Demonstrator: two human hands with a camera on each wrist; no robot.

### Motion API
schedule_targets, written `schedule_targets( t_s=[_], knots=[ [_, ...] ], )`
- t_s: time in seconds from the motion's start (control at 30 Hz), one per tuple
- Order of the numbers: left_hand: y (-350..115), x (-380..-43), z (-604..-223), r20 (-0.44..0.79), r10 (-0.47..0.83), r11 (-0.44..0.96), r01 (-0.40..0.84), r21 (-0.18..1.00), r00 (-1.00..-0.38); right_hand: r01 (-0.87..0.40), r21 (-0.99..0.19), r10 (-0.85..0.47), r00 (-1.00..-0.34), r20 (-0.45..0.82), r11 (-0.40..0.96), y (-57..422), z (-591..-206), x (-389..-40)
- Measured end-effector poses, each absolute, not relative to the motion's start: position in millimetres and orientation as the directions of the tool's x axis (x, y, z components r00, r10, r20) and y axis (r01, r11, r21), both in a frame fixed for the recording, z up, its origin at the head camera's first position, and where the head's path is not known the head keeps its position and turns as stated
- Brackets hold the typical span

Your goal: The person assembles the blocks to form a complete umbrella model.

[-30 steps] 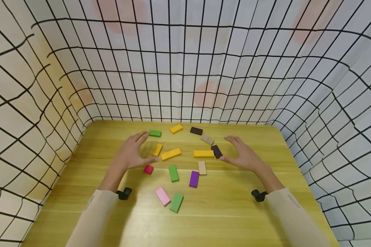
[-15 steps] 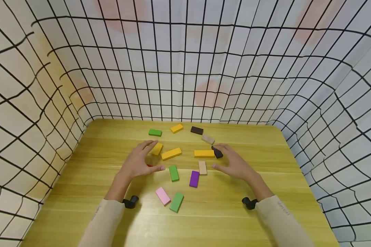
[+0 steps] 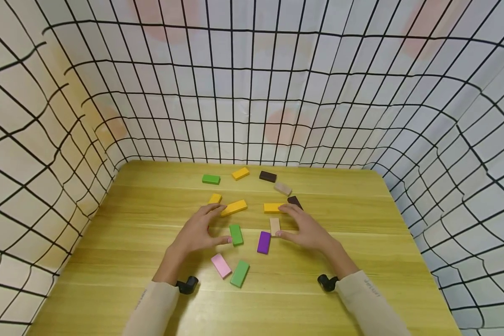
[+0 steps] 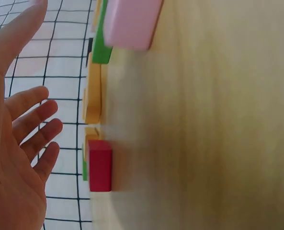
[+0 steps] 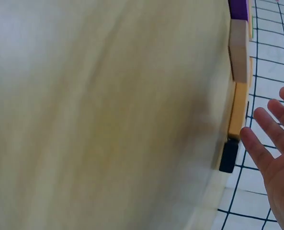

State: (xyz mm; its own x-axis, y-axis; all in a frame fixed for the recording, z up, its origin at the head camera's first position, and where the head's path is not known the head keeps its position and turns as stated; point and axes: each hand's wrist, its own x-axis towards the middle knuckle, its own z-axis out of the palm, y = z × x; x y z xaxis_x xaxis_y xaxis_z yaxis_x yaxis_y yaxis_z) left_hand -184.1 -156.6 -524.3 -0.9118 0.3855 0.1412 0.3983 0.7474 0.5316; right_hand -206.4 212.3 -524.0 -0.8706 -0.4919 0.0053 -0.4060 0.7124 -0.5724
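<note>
Hovering over the left part of the blocks, my left hand (image 3: 198, 231) holds nothing, its thumb and fingers spread apart. Its thumb is nearest a green block (image 3: 236, 235), and its fingers partly cover a yellow block (image 3: 235, 207). The red block (image 4: 100, 166) shows in the left wrist view, mostly hidden by the hand in the head view. My right hand (image 3: 310, 230) is likewise spread and holds nothing, above the right side. It overlaps the end of another yellow block (image 3: 271, 208), with its thumb at a beige block (image 3: 275, 226). A purple block (image 3: 263, 242) lies between the hands.
Nearer me lie a pink block (image 3: 221, 266) and a larger green block (image 3: 240, 273). Farther back are a green block (image 3: 211, 179), a yellow block (image 3: 241, 173), a dark block (image 3: 268, 176) and a greyish block (image 3: 283, 188). Black-grid walls (image 3: 248, 84) enclose the wooden table (image 3: 340, 186).
Both hands have moved inward and nearer to me, closer to each other over the blocks. The red block has become covered by the left hand in the head view. The blocks have stayed put.
</note>
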Motion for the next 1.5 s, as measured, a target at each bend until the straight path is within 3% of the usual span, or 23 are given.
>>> schedule_targets(
  t_s=[0.3,1.5],
  knots=[
    [-144.9,-177.1,-534.1,0.048,0.379,0.754,0.338,0.564,-0.924,-0.429,-0.557,-0.512,-0.859,0.009,0.711,206.3,-535.5,-205.5],
    [-129.0,-179.0,-545.2,-0.012,0.38,0.736,0.294,0.609,-0.925,-0.453,-0.594,-0.555,-0.832,0.014,0.665,199.2,-543.9,-211.0]
  ],
)
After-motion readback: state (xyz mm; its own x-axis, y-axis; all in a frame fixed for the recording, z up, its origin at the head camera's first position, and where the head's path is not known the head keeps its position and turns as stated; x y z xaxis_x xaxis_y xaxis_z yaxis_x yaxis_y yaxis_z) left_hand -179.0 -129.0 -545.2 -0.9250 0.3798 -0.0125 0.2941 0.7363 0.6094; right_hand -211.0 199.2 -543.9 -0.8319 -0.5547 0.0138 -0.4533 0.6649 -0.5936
